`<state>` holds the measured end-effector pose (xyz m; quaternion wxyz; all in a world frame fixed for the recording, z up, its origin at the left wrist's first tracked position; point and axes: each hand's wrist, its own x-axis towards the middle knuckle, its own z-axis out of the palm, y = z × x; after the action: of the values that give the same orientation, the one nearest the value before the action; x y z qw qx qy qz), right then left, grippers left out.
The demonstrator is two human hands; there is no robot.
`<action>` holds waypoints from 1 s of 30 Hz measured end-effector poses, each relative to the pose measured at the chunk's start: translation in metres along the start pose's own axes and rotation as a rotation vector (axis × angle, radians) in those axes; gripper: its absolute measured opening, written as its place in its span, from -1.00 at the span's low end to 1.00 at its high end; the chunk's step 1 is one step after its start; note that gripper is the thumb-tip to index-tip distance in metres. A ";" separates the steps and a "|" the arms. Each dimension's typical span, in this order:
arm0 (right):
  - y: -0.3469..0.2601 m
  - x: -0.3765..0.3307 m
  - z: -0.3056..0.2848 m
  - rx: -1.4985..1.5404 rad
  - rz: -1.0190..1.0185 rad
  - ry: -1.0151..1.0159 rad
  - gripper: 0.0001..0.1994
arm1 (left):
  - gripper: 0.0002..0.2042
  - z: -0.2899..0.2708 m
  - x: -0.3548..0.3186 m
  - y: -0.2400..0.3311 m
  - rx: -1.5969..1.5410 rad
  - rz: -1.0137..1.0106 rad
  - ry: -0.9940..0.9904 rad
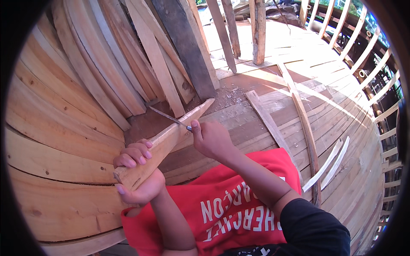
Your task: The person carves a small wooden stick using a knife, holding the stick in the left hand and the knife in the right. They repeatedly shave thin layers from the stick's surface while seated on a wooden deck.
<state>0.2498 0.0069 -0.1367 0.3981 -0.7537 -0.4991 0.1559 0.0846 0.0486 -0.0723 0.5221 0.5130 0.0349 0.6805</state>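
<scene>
Left hand [149,187] clasps the plank [170,147] near one end; right hand [213,140] grips a slim metal tool [165,114] across the plank's edge — keep strokes level, work firmly braced.

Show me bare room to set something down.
Plank floor is mostly bare between the pale curved strips and slatted railing; a narrower patch lies between two loose planks. Crowded: beside the leaning boards, where the left hand holds a wood piece, the right hand a metal tool.

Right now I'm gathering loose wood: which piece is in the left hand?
The pale tapered board: the left hand grips its near end, while no hand touches the floor strips at right.
</scene>
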 end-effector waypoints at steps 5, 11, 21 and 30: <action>0.027 0.013 0.017 -0.023 0.113 0.171 -0.44 | -0.56 0.016 -0.004 -0.002 0.030 0.000 -0.038; -0.007 -0.001 -0.004 -0.145 0.066 0.099 -0.47 | -0.55 0.007 -0.002 -0.002 0.044 0.036 -0.024; 0.014 0.011 0.004 -0.093 0.168 0.100 -0.44 | -0.50 0.015 -0.006 -0.004 0.031 0.061 -0.081; 0.012 0.010 0.008 -0.052 0.200 0.063 -0.46 | -0.49 0.011 -0.005 -0.003 0.015 0.056 -0.025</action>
<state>0.2572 0.0168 -0.1494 0.3764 -0.8144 -0.4125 0.1579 0.0942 0.0410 -0.0720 0.4996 0.5259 0.0192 0.6881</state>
